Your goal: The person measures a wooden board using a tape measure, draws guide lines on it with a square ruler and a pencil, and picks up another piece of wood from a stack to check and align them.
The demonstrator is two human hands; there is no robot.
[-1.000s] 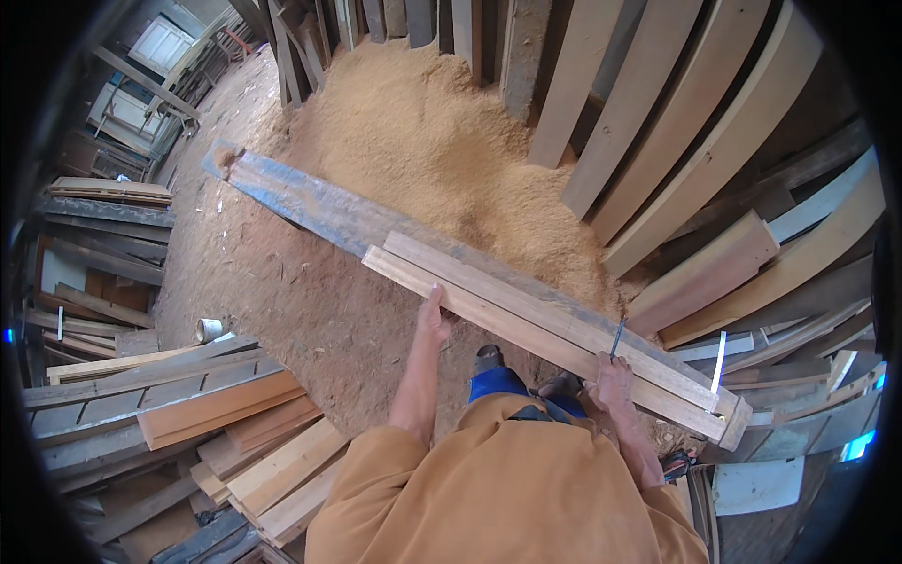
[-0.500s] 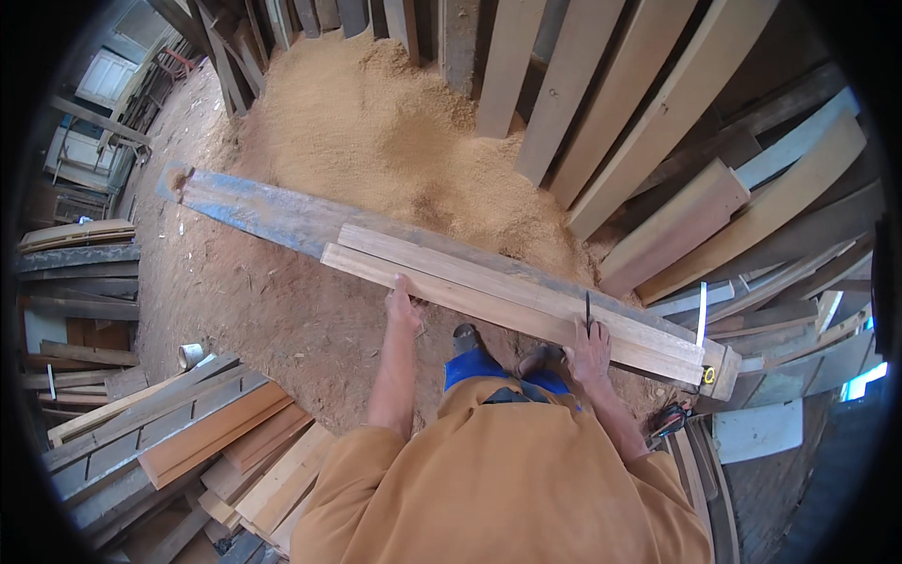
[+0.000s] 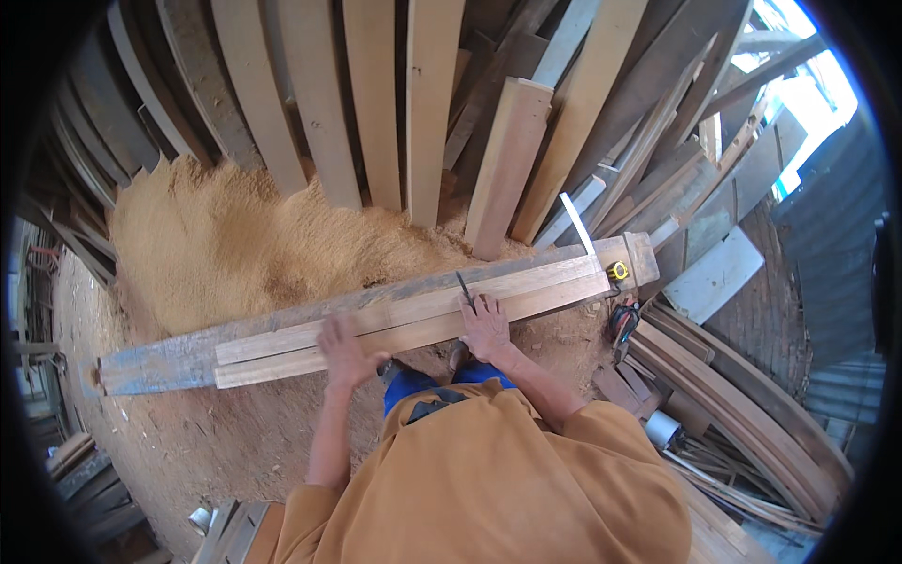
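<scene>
Two pale wooden strips [image 3: 404, 348] lie side by side, lengthwise on a long weathered plank [image 3: 169, 360] with worn blue paint at its left end. My left hand [image 3: 344, 355] is over the strips left of their middle, fingers spread, somewhat blurred, holding nothing; whether it touches them I cannot tell. Further right, my right hand [image 3: 485, 331] rests on the near strip with a thin dark pencil [image 3: 466, 289] between its fingers, pointing up and away. By the strips' right end are a white straightedge [image 3: 578, 226] and a yellow tape measure [image 3: 617, 273].
Sawdust [image 3: 235, 254] is heaped behind the plank. Tall boards [image 3: 376, 103] lean at the back. On the dirt floor [image 3: 225, 432], more timber [image 3: 742, 414] is stacked at right. A red-and-black tool [image 3: 623, 320] is just beyond the plank's right end.
My view has swung to the right. My left hand has let go of the near strip's front edge and spread its fingers over the strips. My right hand still holds the pencil.
</scene>
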